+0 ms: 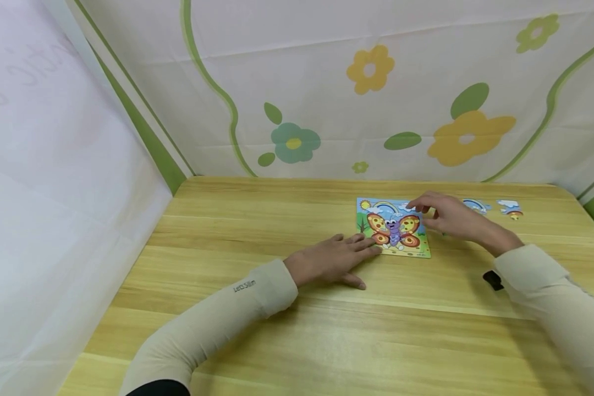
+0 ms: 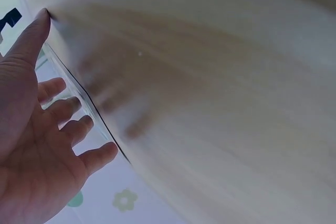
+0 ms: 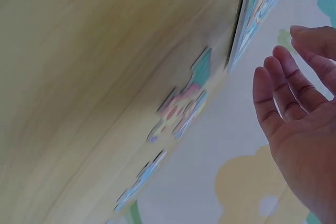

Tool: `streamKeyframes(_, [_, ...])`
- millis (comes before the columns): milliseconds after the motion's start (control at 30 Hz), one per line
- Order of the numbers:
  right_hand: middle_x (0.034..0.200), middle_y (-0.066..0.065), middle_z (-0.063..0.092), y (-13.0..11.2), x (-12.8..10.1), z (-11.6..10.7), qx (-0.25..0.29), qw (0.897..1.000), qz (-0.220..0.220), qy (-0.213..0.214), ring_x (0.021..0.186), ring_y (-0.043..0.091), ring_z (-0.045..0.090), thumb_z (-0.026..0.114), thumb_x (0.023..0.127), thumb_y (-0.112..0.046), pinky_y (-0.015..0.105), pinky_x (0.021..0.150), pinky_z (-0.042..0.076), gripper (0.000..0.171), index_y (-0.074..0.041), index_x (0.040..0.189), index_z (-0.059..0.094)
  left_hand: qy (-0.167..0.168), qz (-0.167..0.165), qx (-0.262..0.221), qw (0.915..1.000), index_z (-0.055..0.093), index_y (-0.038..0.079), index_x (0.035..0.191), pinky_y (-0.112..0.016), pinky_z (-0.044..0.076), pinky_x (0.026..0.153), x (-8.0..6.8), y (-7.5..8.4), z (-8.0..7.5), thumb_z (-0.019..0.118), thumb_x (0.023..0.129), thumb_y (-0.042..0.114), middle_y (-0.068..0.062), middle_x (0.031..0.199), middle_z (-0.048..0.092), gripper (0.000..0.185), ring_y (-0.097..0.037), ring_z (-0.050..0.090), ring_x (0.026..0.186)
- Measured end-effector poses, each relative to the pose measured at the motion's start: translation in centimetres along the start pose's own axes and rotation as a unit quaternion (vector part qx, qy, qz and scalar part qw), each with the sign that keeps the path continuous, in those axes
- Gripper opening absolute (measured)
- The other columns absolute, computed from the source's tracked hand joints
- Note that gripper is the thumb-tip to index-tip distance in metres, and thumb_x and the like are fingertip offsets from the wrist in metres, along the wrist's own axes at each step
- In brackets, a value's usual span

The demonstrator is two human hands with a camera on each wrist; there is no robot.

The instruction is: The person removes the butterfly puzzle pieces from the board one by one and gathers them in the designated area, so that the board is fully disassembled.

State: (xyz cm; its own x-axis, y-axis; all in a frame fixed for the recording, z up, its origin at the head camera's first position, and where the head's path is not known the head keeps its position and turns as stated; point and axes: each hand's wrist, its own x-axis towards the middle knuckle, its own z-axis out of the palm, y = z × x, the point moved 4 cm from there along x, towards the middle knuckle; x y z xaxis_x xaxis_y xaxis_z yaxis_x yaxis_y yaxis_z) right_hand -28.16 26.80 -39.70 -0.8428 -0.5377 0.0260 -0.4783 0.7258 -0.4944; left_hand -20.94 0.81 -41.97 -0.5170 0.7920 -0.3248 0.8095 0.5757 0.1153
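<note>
A butterfly jigsaw puzzle (image 1: 395, 230) lies flat on the table, its picture showing a sun, a rainbow and a purple-bodied butterfly. At its lower left corner rests my left hand (image 1: 334, 257), palm down with fingers spread; the left wrist view shows this hand (image 2: 47, 145) holding nothing. My right hand (image 1: 452, 217) hovers over the puzzle's right edge, fingers loosely bent. No piece shows between thumb and fingers of the right hand (image 3: 304, 98) in the right wrist view. Loose pieces lie right of the puzzle: a rainbow piece (image 1: 475, 205) and a cloud piece (image 1: 510, 204).
In the right wrist view, a piece with red and yellow wing print (image 3: 176, 111) lies on the wooden table (image 1: 297, 341). A small black object (image 1: 493, 280) shows beside the right sleeve. Flower-printed white cloth (image 1: 326, 110) stands behind the table, with more cloth at the left.
</note>
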Motion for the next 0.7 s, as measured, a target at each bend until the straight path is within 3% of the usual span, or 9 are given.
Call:
streamKeyframes(433, [0.121,0.018,0.068,-1.7,1.7,1.6,0.021,1.0,-0.013,-0.02,0.105,0.03,0.065,0.068,0.092,0.004,0.038,0.082,0.055,0.044,0.003,0.136,0.064,-0.002,0.015,0.009,0.9998,0.011,0.024,0.171,-0.051,0.023,0.131,0.6,0.7,0.0,0.047,0.105,0.06,0.001,0.179,0.006,0.083,-0.024,0.009,0.165])
streamKeyframes(700, [0.127,0.019,0.067,-2.0,2.3,2.2,0.026,0.999,-0.003,-0.042,0.113,0.034,0.065,0.068,0.096,0.001,0.047,0.088,0.056,0.042,0.003,0.138,0.062,-0.008,0.008,0.0,0.9999,0.011,0.024,0.171,-0.05,0.023,0.131,0.9,0.7,0.2,0.046,0.105,0.06,0.003,0.179,0.006,0.082,-0.021,0.007,0.165])
